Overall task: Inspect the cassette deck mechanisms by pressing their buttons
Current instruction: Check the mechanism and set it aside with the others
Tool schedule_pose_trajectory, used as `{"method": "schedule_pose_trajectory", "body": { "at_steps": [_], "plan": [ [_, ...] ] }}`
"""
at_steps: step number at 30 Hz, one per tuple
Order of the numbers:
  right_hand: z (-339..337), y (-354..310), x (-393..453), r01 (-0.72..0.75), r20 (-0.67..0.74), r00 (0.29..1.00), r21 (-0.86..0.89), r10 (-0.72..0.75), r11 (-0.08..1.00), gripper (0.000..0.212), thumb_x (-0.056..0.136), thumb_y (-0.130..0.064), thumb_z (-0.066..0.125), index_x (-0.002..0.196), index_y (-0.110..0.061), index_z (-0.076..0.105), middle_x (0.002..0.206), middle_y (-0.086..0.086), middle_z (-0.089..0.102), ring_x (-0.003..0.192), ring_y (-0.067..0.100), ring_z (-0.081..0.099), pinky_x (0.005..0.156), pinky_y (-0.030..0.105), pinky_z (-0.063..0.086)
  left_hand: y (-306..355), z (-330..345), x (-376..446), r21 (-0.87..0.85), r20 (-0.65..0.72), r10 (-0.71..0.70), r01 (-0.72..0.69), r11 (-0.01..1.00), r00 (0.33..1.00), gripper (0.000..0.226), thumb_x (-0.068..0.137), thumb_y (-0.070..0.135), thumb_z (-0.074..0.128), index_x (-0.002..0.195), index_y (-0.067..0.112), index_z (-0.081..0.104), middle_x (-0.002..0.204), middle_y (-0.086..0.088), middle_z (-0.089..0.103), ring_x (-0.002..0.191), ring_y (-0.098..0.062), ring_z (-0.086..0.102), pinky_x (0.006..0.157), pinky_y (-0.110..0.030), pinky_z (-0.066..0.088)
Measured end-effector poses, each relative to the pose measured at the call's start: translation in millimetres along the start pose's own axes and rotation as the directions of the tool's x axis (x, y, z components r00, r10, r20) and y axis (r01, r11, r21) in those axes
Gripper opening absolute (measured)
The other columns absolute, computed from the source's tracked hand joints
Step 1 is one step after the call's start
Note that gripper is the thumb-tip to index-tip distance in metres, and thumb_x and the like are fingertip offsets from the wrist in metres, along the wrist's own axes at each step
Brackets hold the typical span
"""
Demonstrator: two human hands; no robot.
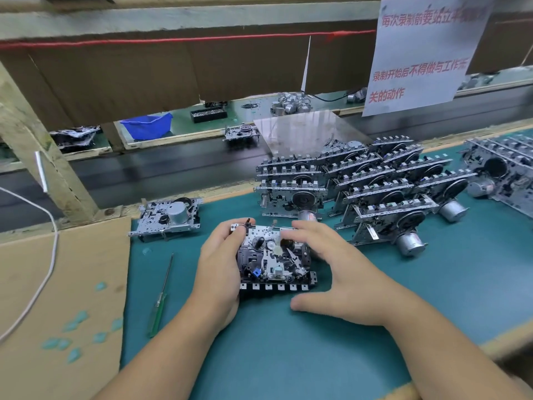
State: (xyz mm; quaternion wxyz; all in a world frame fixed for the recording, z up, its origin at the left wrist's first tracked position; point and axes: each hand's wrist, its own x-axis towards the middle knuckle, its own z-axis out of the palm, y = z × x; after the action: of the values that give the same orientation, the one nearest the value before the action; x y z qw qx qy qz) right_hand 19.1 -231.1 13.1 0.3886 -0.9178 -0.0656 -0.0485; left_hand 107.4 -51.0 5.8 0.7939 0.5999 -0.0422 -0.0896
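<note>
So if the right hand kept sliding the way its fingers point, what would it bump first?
Probably the cassette mechanism between the hands; the right hand has fingers reaching left, already at its right edge.

Right hand (340, 272) fingers (291, 236) motion-blurred over deck (274, 261); contact with it not readable. Left hand (219, 272) covers deck's left side. Sign (418, 53) text partly smeared, top line cut by edge. Far-right stack (501, 171) runs off frame. Parts beyond conveyor (173, 166) too small to identify.
</note>
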Motion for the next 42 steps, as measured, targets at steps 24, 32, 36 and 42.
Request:
{"method": "schedule_pose_trajectory", "body": {
  "at_steps": [24,32,36,42],
  "plan": [
    [-4,-3,-1,-0.017,-0.093,0.995,0.154,0.031,0.988,0.053,0.078,-0.025,0.084,0.123,-0.045,0.064,0.146,-0.025,0.045,0.135,-0.010,0.039,0.110,0.023,0.038,-1,-13,-2,0.407,0.228,0.317,-0.386,0.828,0.920,0.030,0.083,0.011,0.042,0.074,0.032,0.060,0.077,0.008,0.054,0.074,-0.014,0.047,0.073,-0.034,0.036],
    [-4,-2,0,-0.033,-0.140,0.989,0.174,0.057,0.984,0.029,0.076,-0.024,0.086,0.097,-0.035,0.069,0.141,-0.019,0.053,0.131,-0.007,0.047,0.108,0.036,0.044,0,-12,-4,0.423,0.225,0.333,-0.399,0.813,0.916,0.033,0.084,0.012,0.042,0.077,0.031,0.069,0.083,0.006,0.061,0.082,-0.012,0.056,0.077,-0.026,0.041],
    [-2,-3,-1,-0.029,-0.108,0.993,0.216,0.054,0.976,0.041,0.077,-0.032,0.079,0.112,-0.045,0.062,0.140,-0.028,0.051,0.133,-0.005,0.045,0.108,0.033,0.044,0,-11,-5,0.395,0.231,0.330,-0.398,0.828,0.915,0.032,0.085,0.011,0.043,0.078,0.032,0.065,0.083,0.005,0.061,0.079,-0.013,0.053,0.076,-0.031,0.040],
    [-1,-6,-3,-0.034,-0.144,0.987,0.253,0.073,0.967,0.019,0.078,-0.026,0.082,0.090,-0.030,0.068,0.137,-0.019,0.056,0.134,-0.007,0.045,0.109,0.037,0.046,-1,-11,-5,0.425,0.209,0.384,-0.438,0.793,0.899,0.031,0.083,0.010,0.044,0.075,0.031,0.065,0.083,0.001,0.063,0.083,-0.012,0.057,0.079,-0.027,0.043]
  ]
}}
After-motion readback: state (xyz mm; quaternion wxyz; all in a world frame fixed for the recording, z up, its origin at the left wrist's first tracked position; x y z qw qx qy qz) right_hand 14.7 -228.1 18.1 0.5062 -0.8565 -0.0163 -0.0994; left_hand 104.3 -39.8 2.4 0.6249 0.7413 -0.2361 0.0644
